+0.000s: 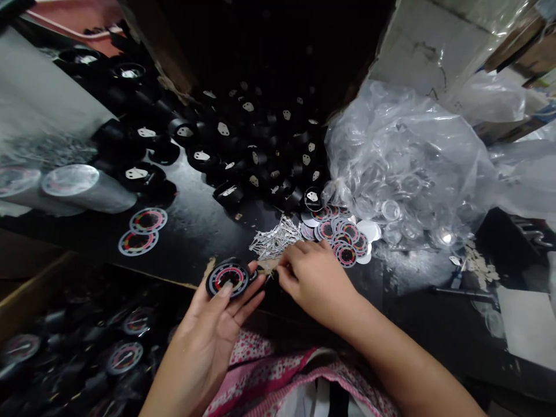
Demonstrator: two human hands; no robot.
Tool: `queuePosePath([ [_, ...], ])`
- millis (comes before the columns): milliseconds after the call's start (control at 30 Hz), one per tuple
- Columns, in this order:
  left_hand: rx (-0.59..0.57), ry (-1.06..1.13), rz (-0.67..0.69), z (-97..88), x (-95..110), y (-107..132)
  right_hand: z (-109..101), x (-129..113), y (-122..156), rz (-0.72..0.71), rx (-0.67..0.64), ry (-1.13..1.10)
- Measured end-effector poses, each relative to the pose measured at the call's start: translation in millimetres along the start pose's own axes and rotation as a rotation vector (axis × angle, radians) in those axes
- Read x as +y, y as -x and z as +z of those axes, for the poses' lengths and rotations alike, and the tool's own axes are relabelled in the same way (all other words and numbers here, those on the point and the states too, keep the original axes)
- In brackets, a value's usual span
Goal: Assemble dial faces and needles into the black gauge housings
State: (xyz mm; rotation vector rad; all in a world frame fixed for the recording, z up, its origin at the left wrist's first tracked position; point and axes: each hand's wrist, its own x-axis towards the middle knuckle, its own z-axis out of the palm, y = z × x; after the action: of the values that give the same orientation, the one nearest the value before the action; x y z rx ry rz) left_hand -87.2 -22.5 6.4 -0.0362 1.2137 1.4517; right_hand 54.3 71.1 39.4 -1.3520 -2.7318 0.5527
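My left hand [217, 324] holds a round black gauge [228, 280] face up, the thumb resting on its printed dial. No pointer can be made out on that dial. Just right of it, my right hand [316, 279] is closed in a pinch at the near edge of a heap of thin white gauge pointers [277, 238]. What sits between those fingertips, if anything, is too small to make out. Loose printed dial discs [346, 253] lie spread beyond the right hand, some turned white side up. Two more dial discs [139, 242] overlap on the table at left.
Many black gauge housings [254, 156] spill from a dark box at the back. A clear plastic bag [403, 150] of transparent covers stands right. Stacked dial rolls [87, 185] lie left. Gauges with pointers [125, 357] fill a lower box at front left. A black-handled tool [463, 293] lies right.
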Motion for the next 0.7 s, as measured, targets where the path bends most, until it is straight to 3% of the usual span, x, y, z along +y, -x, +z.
queuePosePath([
  [200,0.009,-0.061,0.012,-4.3,-1,10,8,-26,-12,-0.067,-0.043,0.176],
  [400,0.029,-0.038,-0.037,-2.4,-2,11,6,-13,-8,-0.020,-0.001,0.052],
  [600,-0.200,0.084,-0.266,20.5,-8,-1,-3,9,14,0.150,0.098,-0.256],
  [700,-0.242,0.074,-0.267,38.6,-16,-5,-7,20,28,0.188,0.166,-0.343],
])
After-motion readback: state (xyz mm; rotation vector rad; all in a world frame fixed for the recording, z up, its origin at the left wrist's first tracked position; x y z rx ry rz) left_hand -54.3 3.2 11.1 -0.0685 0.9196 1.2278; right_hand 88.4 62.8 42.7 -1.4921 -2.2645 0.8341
